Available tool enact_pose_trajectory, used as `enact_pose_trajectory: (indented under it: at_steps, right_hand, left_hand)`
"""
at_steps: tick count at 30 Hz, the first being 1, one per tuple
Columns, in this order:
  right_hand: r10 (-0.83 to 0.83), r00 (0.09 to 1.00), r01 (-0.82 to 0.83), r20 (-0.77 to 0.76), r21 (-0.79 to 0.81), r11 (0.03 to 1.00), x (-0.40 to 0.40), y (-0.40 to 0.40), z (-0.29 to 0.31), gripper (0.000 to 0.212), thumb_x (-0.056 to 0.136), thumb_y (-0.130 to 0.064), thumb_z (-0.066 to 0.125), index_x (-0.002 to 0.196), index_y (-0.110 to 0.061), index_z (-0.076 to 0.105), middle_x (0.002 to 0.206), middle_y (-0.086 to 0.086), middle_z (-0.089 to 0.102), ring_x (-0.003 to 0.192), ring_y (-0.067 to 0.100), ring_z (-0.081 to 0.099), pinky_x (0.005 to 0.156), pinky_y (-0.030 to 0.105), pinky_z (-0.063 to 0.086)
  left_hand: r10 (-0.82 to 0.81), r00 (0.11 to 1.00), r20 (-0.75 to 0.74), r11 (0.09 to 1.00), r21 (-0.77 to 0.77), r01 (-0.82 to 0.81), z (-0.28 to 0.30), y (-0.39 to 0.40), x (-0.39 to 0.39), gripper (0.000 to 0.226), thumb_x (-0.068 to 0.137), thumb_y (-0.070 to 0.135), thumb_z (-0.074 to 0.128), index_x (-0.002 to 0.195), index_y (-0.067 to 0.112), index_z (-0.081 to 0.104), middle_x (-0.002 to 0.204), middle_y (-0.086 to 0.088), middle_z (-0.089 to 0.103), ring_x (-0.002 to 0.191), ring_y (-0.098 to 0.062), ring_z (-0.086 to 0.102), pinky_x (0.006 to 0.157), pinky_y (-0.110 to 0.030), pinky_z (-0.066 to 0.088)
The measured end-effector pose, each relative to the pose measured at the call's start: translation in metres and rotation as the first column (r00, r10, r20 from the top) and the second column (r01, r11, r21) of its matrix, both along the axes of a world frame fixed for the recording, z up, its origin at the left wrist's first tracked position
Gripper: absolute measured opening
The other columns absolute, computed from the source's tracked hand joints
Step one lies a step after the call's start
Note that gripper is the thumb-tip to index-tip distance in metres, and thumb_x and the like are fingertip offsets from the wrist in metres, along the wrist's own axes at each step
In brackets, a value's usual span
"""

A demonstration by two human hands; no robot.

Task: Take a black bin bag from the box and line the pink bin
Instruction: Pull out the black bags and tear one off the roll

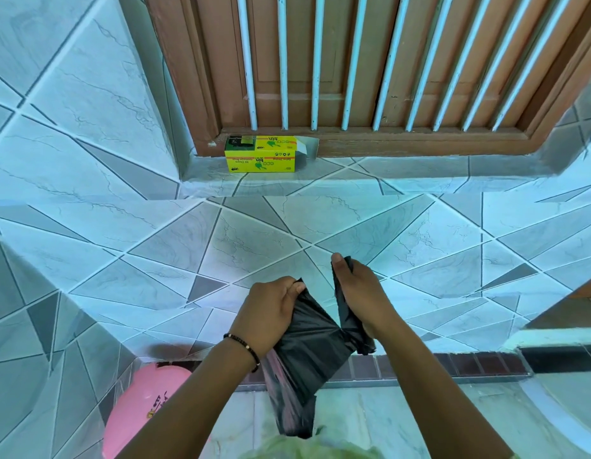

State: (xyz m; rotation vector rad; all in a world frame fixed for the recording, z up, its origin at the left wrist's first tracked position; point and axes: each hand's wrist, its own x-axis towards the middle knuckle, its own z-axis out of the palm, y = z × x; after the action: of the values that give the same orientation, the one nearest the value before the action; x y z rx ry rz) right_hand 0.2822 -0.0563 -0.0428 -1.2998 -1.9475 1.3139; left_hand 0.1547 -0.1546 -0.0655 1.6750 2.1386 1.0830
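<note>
Glossy tiled wall [254, 233] behind, both hands' fingers [295, 288] pinch a crinkly (thin plastic) black bin bag [307, 349].

1. Bin bag [307, 346]: black, slight sheen.
2. Box [261, 154], above the bag on the sill: yellow, green logo, red stripe, black patch at its left end.
3. Bin [138, 412], lower left of the bag: pink.
4. Wall tiles [254, 233]: pale grey, marbled, darker grey triangles.
5. Window frame [420, 142] behind the box: reddish brown; bars [315, 61] white.
6. Bracelet [246, 346] left of the bag: dark beads.
</note>
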Motion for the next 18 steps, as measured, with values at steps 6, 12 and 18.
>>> enact_pose_trajectory:
  at_steps: [6, 12, 18]
  right_hand:
    - [0.148, 0.935, -0.303, -0.322, -0.508, 0.806, 0.022, 0.010, -0.006, 0.005, 0.087, -0.002, 0.056, 0.091, -0.005, 0.056, 0.082, 0.012, 0.054, 0.070, 0.020, 0.057, 0.067, 0.029, 0.051]
    - [0.282, 0.913, -0.395, -0.296, -0.465, 0.792, 0.032, 0.010, -0.010, 0.032, 0.090, -0.010, 0.057, 0.121, -0.017, 0.051, 0.100, 0.009, 0.066, 0.091, 0.025, 0.064, 0.096, 0.053, 0.044]
    - [0.273, 0.853, -0.467, -0.446, -0.417, 0.779, 0.035, 0.008, -0.008, 0.055, 0.077, -0.005, 0.070, 0.126, -0.017, 0.049, 0.117, 0.010, 0.065, 0.100, 0.022, 0.066, 0.085, 0.031, 0.054]
  left_hand:
    - [0.011, 1.000, 0.005, 0.999, -0.053, -0.010, 0.009, 0.002, -0.018, 0.036, 0.094, 0.031, 0.042, 0.066, 0.010, 0.052, 0.056, 0.003, 0.047, 0.056, -0.005, 0.044, 0.056, -0.013, 0.033]
    - [-0.013, 0.999, 0.030, 1.000, -0.002, 0.013, 0.015, 0.001, -0.023, 0.037, 0.093, 0.028, 0.047, 0.057, 0.027, 0.042, 0.053, 0.006, 0.045, 0.058, -0.002, 0.051, 0.056, -0.009, 0.034]
    - [-0.030, 0.955, 0.296, 0.999, -0.030, 0.041, 0.015, 0.001, -0.028, 0.063, 0.071, 0.076, 0.037, 0.086, 0.020, 0.063, 0.078, 0.005, 0.066, 0.072, 0.000, 0.058, 0.066, -0.006, 0.040]
